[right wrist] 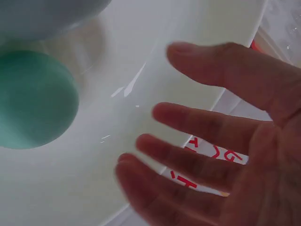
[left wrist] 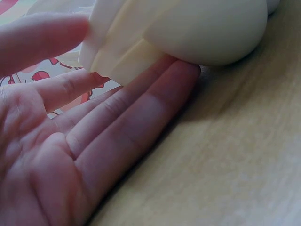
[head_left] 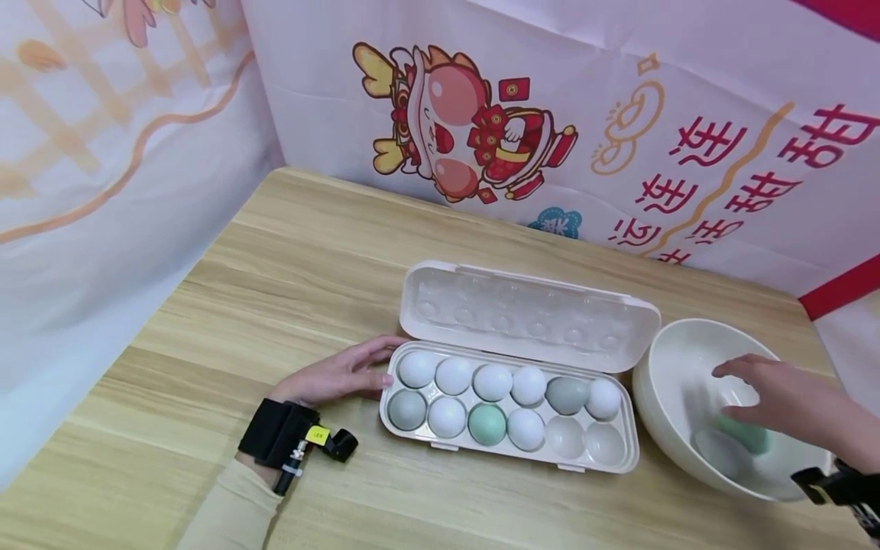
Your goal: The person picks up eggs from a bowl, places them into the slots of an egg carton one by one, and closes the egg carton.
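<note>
An open cream egg carton (head_left: 495, 454) lies on the table, its lid (head_left: 529, 313) folded back. It carries several white eggs (head_left: 454, 375), two grey eggs and a green egg (head_left: 487, 424); two cups at the front right are bare. My left hand (head_left: 344, 374) holds the carton's left end, thumb against the rim and fingertips under it in the left wrist view. At the right stands a large white bowl (head_left: 656, 416) with a green egg (right wrist: 37, 99) and a grey egg (right wrist: 47, 16) inside. My right hand (head_left: 791, 397) reaches over them, fingers spread, holding nothing.
The wood-grain table (head_left: 227, 321) carries the carton and bowl side by side, nearly touching. Behind it hangs a white cloth (head_left: 309, 99) with a cartoon figure (head_left: 454, 122) and red lettering. Another printed cloth (head_left: 103, 176) hangs at the left.
</note>
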